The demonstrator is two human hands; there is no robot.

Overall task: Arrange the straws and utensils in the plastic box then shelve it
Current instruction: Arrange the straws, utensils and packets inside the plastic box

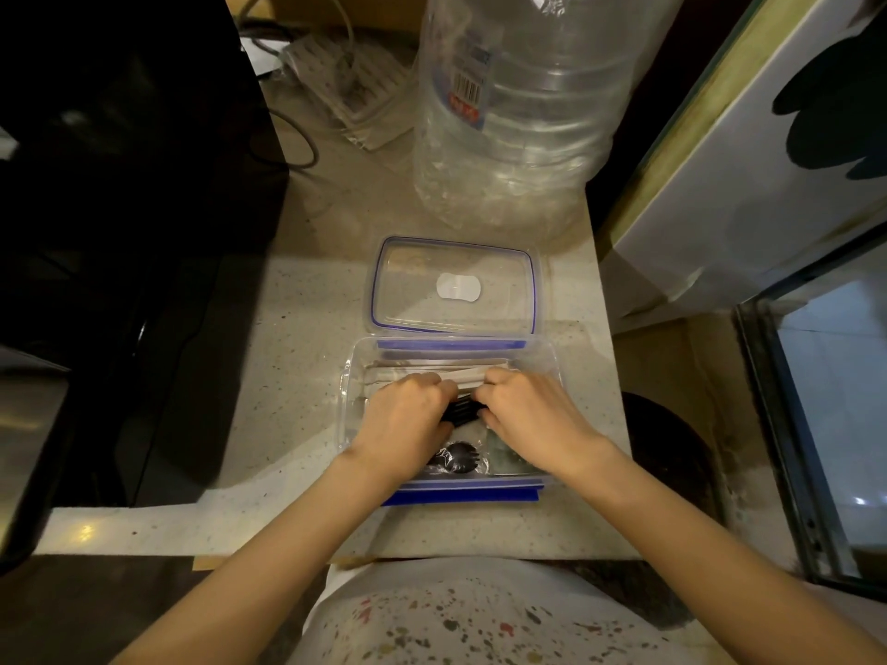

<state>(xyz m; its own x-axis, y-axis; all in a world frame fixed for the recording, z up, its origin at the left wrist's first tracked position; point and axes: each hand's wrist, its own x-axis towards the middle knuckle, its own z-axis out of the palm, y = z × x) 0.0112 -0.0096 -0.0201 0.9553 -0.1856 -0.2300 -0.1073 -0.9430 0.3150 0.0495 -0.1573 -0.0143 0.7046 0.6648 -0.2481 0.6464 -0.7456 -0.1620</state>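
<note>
A clear plastic box [547,364] with blue clips sits on the speckled counter, its lid [509,273] lying flat just behind it. Both hands are inside the box. My left hand [408,417] and my right hand [528,412] each grip an end of a bundle of black utensils [463,409] held across the middle. Paper-wrapped straws [468,374] lie along the box's far wall. A black spork head in clear wrap [458,457] rests at the near wall, between my wrists.
A large clear water bottle [518,103] stands behind the lid. A dark appliance [120,184] fills the left side. A power strip with cables [345,84] lies at the back. A white panel [749,151] leans at the right, with a glass-fronted frame [816,424] below.
</note>
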